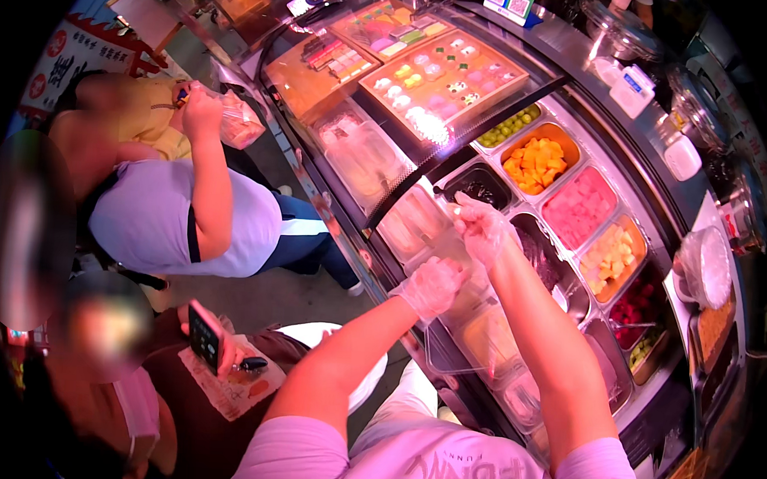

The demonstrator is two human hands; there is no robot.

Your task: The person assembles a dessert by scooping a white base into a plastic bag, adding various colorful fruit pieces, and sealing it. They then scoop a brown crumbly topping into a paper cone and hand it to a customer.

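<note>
Both of my hands wear clear plastic gloves and reach over a counter of food tubs. My left hand (433, 288) is closed, fingers curled in, above the covered clear tubs at the counter's near side. Just beyond it and to the right, my right hand (484, 230) is raised with its fingers pinched together. A see-through sheen lies between the hands, but I cannot make out what it is. Next to my right hand are a tub of black topping (480, 186) and a tub of dark food (533, 246). A clear container (490, 337) sits below my wrists.
Farther right stand tubs of orange fruit cubes (539, 164), pink cubes (579, 208), pale yellow cubes (609, 260) and green fruit (512, 127). A glass case (446, 75) displays small coloured sweets. At left are people, one holding a phone (206, 334), another a clear bag (241, 122).
</note>
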